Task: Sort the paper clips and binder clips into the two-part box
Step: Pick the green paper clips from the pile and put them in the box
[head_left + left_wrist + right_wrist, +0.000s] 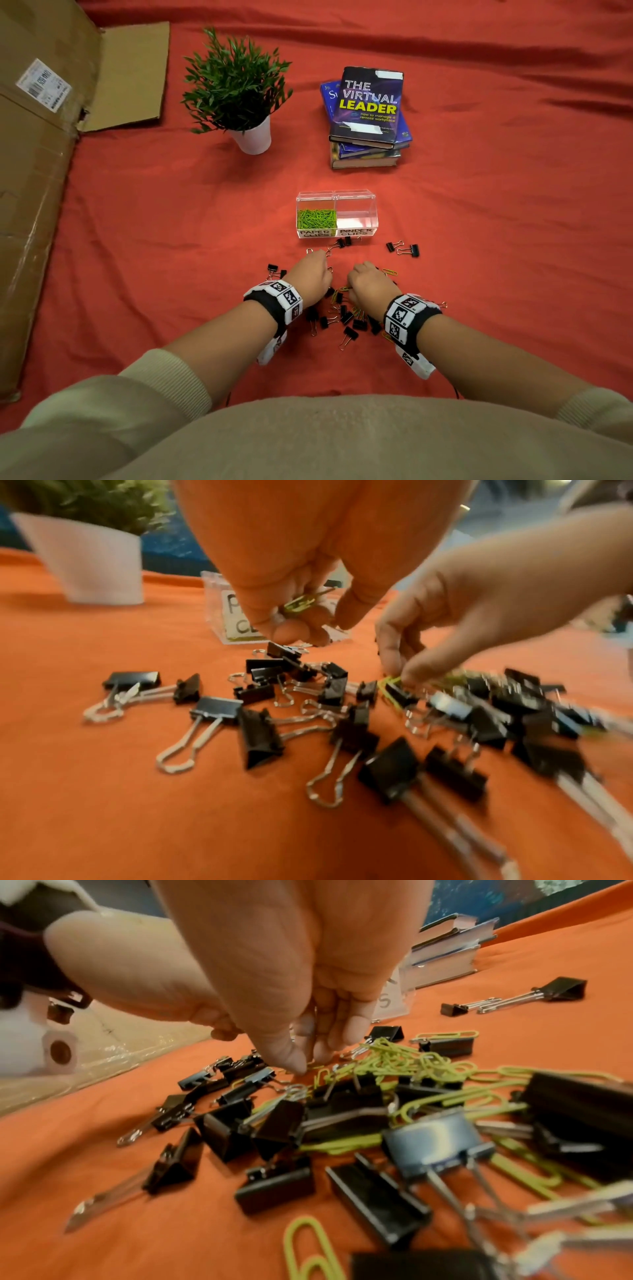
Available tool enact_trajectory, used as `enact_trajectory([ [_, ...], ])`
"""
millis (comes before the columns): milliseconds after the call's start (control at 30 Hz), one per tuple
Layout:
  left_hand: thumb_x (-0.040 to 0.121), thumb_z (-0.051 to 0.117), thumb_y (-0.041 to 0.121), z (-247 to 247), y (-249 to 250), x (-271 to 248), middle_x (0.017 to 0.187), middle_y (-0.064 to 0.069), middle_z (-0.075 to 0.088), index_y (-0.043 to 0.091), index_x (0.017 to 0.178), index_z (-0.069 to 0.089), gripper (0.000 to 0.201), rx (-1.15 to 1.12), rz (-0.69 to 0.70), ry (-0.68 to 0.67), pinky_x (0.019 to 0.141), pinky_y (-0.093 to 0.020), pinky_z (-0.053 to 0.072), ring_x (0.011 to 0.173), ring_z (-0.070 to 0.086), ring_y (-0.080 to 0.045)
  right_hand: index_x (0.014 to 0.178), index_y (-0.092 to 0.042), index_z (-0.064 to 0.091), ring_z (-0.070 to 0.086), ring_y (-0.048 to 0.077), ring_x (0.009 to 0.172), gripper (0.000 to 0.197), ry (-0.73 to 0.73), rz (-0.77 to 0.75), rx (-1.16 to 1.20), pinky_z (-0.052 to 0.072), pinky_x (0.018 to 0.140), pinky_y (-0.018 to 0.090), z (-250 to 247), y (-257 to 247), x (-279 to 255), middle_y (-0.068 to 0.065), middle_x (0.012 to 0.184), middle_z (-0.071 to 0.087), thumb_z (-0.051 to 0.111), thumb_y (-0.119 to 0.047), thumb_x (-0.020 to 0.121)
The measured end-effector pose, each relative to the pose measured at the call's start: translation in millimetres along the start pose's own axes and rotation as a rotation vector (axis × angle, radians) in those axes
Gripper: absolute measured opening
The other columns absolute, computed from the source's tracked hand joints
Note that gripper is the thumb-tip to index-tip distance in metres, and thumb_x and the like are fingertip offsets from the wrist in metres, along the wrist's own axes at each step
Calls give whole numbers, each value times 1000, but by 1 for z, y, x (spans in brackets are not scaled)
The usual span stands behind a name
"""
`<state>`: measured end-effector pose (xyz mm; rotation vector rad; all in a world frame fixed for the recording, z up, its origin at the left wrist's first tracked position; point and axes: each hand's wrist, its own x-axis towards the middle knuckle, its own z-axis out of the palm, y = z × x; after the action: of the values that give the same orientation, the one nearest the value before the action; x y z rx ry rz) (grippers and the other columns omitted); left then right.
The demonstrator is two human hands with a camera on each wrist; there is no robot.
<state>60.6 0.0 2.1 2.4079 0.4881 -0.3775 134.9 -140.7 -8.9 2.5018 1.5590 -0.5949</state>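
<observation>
The clear two-part box (337, 196) stands on the red cloth. Its left half, labelled paper clips, holds green paper clips (315, 219); its right half, labelled binder clips, looks empty. In front of it lies a mixed pile of black binder clips (346, 320) (260, 739) (274, 1123) and green paper clips (404, 1058). My left hand (310, 272) (308, 623) hovers over the pile with a few green paper clips (304, 601) gathered in its curled fingers. Beside it, my right hand (364, 281) (308, 1061) reaches down and pinches a green paper clip (390, 681) lying on the cloth.
A potted plant (239, 92) and a stack of books (368, 116) stand behind the box. Flattened cardboard (41, 171) covers the left side. Two stray binder clips (407, 249) lie right of the box, others just in front of it.
</observation>
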Motion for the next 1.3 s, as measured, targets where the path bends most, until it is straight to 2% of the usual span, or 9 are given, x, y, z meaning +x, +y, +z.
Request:
enact_trajectory([
  [67, 91, 44, 11, -4, -1, -2, 77, -2, 51, 13, 90, 45, 3, -126, -73, -18, 61, -31, 38, 68, 48, -20, 63, -9, 66, 59, 19, 65, 30, 30, -41, -119, 49, 66, 25, -1, -3, 1, 5, 64, 62, 85, -27, 50],
  [167, 91, 40, 9, -3, -5, -4, 76, 2, 52, 17, 95, 46, 11, -222, -131, -87, 57, -29, 38, 62, 47, -15, 105, -1, 57, 53, 29, 101, 23, -91, -27, -103, 41, 92, 35, 7, -5, 5, 15, 106, 60, 56, -14, 86],
  [267, 93, 36, 9, -2, -4, -6, 84, -4, 60, 17, 97, 57, 23, -192, -153, -119, 58, -26, 39, 63, 50, -16, 116, 0, 50, 45, 32, 113, 27, -55, 13, 36, 40, 96, 38, 8, -3, 9, 17, 119, 54, 45, -7, 91],
  [400, 96, 34, 12, 3, 4, -8, 94, -9, 64, 3, 97, 61, 28, -134, -123, -187, 65, -26, 38, 77, 54, -21, 109, -4, 61, 61, 26, 95, 23, -34, 173, 445, 50, 80, 32, -8, 9, 6, 14, 106, 64, 50, -11, 89],
  [533, 93, 43, 21, 13, 3, -7, 82, -7, 58, 13, 86, 50, 14, -30, -88, -194, 63, -31, 39, 77, 55, -26, 97, -11, 66, 51, 9, 56, 15, 110, 403, 984, 42, 46, 15, -23, 41, -11, 1, 80, 64, 54, -18, 93],
  [800, 90, 52, 17, 19, 2, -6, 113, -10, 56, 12, 108, 53, 19, 254, 44, -211, 85, -39, 49, 99, 58, -29, 74, -4, 50, 44, 20, 58, 29, 107, 701, 1790, 41, 53, 28, -19, 97, -30, 9, 69, 45, 25, 3, 86],
  [900, 90, 51, 15, 23, 2, -6, 114, -11, 55, 10, 107, 54, 18, 323, 59, -213, 84, -41, 49, 99, 58, -31, 77, -4, 55, 50, 19, 56, 21, 109, 722, 1620, 43, 51, 27, -13, 100, -27, 9, 69, 52, 40, -7, 91],
  [1067, 91, 50, 19, 25, 5, -5, 116, -13, 55, 7, 110, 54, 23, 363, 31, -196, 85, -43, 49, 102, 58, -33, 88, -6, 63, 61, 18, 79, 8, 51, 492, 755, 49, 68, 26, -1, 86, -20, 7, 91, 66, 55, -8, 87],
  [1300, 93, 48, 20, 28, 7, -7, 118, -15, 54, 3, 114, 51, 28, 441, 66, -137, 85, -42, 46, 106, 55, -34, 97, -1, 56, 59, 27, 92, 13, -65, 408, 458, 51, 78, 34, 0, 66, -16, 20, 112, 60, 47, -9, 91],
])
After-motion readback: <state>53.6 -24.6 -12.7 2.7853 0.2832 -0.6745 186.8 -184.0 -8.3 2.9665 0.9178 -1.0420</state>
